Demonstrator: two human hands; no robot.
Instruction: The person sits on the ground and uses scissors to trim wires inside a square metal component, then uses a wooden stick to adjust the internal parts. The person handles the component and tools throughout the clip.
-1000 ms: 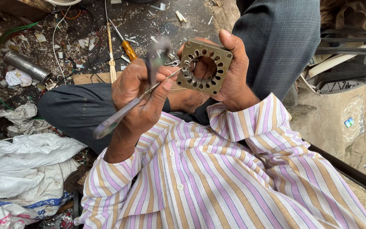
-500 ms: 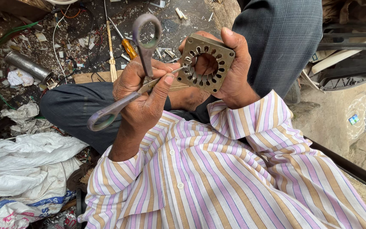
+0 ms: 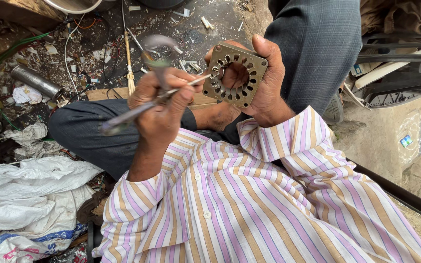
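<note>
Scissors meet stator core

Our left hand (image 3: 164,104) grips scissors (image 3: 147,92), tip toward three o'clock, touching the stator core (image 3: 235,75) clasped in our right hand (image 3: 269,83).

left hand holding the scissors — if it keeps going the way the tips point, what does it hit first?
Most likely the square metal stator core held in the right hand. The left hand holds the scissors with the slim tips aimed right, ending at the core's toothed ring. Contact can't be confirmed; depth is unclear.
</note>
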